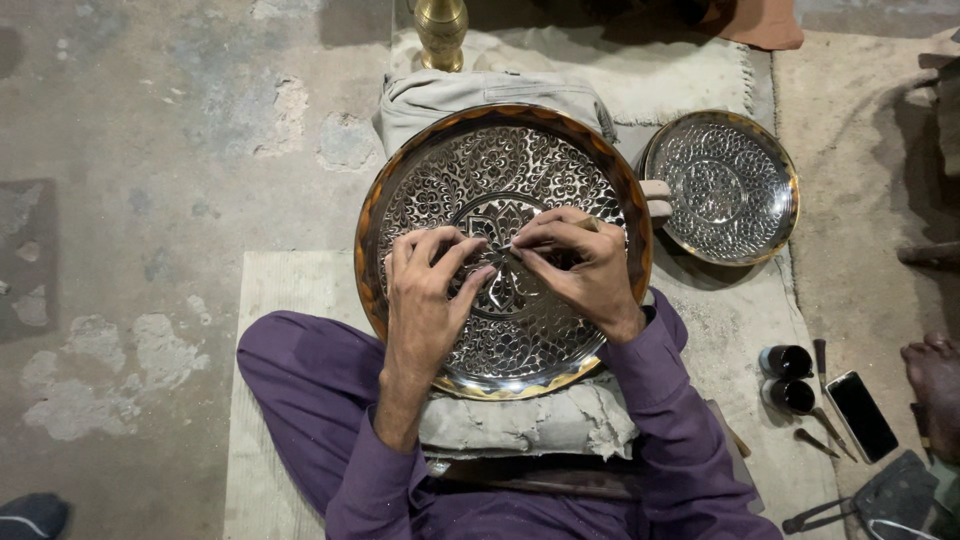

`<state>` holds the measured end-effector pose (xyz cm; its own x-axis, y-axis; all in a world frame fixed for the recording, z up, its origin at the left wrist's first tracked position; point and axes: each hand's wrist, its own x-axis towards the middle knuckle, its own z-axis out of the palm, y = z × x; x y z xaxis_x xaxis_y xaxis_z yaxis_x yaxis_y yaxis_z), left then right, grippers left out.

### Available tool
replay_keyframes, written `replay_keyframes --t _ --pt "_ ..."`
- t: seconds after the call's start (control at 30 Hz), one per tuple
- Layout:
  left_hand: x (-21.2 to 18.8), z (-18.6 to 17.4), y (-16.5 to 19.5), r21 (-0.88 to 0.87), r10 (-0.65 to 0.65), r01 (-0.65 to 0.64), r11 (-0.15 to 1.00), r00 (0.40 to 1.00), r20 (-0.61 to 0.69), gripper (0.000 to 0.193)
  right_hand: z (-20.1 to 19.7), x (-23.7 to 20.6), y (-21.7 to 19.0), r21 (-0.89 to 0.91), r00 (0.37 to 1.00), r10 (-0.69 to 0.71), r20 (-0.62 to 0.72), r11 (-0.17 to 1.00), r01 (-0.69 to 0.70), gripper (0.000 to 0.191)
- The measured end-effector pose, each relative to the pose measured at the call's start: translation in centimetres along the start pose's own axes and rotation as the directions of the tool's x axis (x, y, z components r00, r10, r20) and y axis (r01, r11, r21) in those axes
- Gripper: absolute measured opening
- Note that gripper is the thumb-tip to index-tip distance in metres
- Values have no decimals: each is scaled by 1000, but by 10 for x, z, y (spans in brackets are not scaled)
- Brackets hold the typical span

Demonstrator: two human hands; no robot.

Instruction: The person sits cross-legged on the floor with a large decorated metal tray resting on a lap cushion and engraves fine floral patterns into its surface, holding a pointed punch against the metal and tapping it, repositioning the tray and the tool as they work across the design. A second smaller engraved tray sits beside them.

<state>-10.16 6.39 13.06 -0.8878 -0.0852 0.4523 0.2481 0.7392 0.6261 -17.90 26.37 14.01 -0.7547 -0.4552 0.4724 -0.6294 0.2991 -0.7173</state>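
Observation:
A large round metal plate [440, 180] with dense engraved floral pattern and a brass-coloured rim rests on a grey cloth pad [520, 420] over my lap. My left hand [425, 290] lies on the plate's centre, fingers curled and fingertips pressing down. My right hand [580, 265] pinches a thin engraving tool [520, 243] whose tip meets the plate near the central motif, right beside my left fingertips. Purple sleeves cover both forearms.
A smaller engraved plate [722, 187] lies to the right on a pale mat. A brass vase base [441, 35] stands behind. Two small dark jars [787, 378], thin tools and a phone [861, 414] sit at right. Another person's foot [935, 385] shows at the right edge.

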Motion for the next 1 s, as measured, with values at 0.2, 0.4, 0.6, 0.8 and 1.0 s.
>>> replay_keyframes --t 0.2,0.4,0.6,0.8,1.0 --pt "0 3 -3 -5 -5 5 1000 1000 4 35 0 2 6 13 999 13 36 1000 -13 16" --pt "0 3 -2 -2 -10 10 1000 1000 2 35 -1 1 1 -30 1000 -5 6 1000 5 15" --pt "-1 2 -1 1 -8 8 1000 1000 1 34 -1 2 -3 2 999 50 5 999 -50 16" --pt "0 2 -1 1 -1 1 1000 1000 2 35 -3 4 -3 10 999 31 29 999 -31 17" --pt "1 2 1 5 -17 17 1000 1000 14 34 -1 3 1 -1 1000 1 13 1000 -1 15"
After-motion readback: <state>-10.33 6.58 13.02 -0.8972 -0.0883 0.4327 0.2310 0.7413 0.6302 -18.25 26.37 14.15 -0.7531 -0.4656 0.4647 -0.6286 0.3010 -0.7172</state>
